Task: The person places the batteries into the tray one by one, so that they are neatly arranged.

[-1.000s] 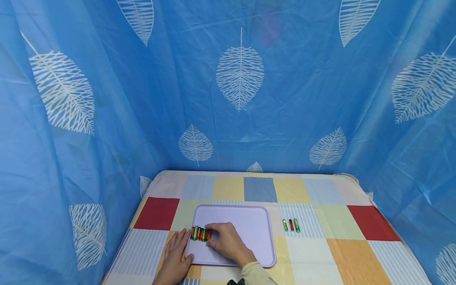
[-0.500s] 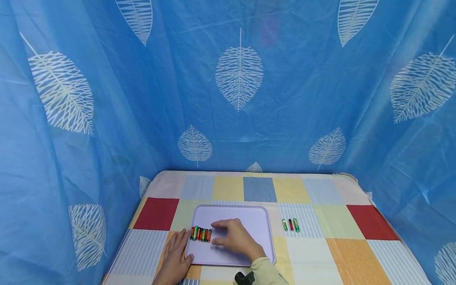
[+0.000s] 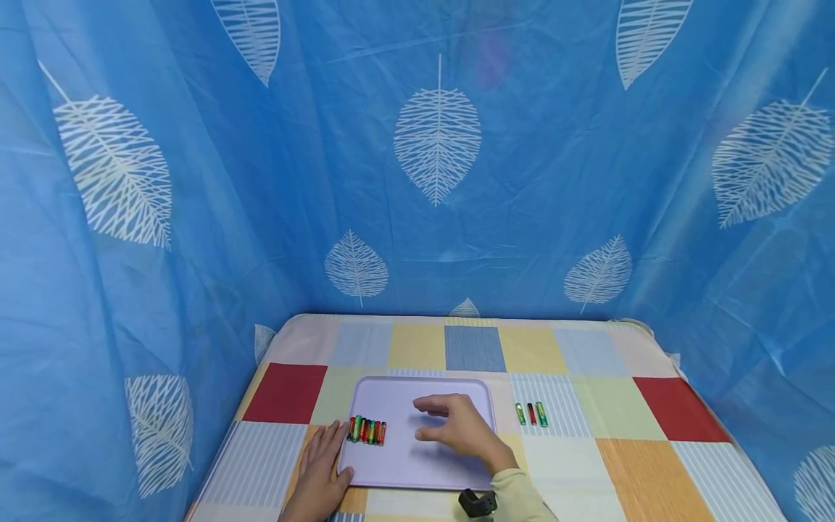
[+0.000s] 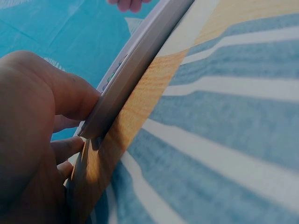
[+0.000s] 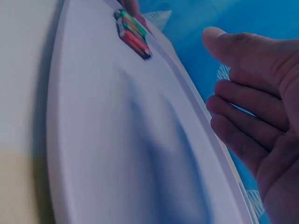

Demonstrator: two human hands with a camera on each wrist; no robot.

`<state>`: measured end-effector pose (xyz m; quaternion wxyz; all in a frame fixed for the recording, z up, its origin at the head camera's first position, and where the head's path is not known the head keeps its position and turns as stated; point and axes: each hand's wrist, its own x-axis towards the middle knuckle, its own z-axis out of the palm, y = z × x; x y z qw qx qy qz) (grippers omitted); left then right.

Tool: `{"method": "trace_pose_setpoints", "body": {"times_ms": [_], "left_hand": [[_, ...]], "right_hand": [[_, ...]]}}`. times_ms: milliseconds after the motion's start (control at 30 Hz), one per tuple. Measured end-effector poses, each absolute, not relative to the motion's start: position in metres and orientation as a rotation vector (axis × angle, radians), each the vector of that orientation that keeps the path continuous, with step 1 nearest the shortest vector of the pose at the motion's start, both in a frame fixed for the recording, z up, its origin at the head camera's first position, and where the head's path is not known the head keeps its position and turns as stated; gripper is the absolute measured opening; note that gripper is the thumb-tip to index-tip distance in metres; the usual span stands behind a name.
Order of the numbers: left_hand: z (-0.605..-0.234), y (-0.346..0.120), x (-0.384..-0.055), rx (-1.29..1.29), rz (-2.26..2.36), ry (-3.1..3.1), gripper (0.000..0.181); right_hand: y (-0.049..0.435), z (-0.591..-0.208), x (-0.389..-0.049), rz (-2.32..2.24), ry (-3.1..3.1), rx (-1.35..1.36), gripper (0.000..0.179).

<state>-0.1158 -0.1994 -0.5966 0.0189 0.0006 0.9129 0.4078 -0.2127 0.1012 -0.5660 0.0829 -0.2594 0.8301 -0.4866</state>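
Note:
A row of several red and green batteries (image 3: 367,431) lies side by side at the left end of a pale lilac tray (image 3: 417,475). My left hand (image 3: 317,471) rests at the tray's near left corner, its fingers along the left edge. In the left wrist view the thumb (image 4: 77,95) touches the tray's rim. Over the right half of the tray hovers my right hand (image 3: 459,428), holding nothing, thumb and fingers apart. The right wrist view shows its palm (image 5: 280,163) above the tray, away from the batteries (image 5: 133,35).
Right of the tray, on the patchwork tablecloth (image 3: 567,464), lie a thin green battery (image 3: 520,414), a red battery (image 3: 531,414) and a thicker green battery (image 3: 542,414). A blue curtain (image 3: 522,181) with white leaves surrounds the table's back and sides.
My right hand has let go of the right end of the battery row and moved right across the tray. The left hand has stayed in place.

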Motion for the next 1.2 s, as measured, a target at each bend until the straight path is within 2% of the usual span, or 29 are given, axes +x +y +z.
{"method": "trace_pose_setpoints", "body": {"times_ms": [600, 1200], "left_hand": [[-0.6, -0.202, -0.116, 0.025, 1.289, 2.822, 0.082], [-0.601, -0.203, -0.114, 0.05, 1.31, 2.833, 0.081]], "right_hand": [[0.169, -0.566, -0.215, -1.529, 2.5, -0.747, 0.053], [0.254, -0.559, -0.209, -1.337, 2.646, -0.585, 0.054]]}}
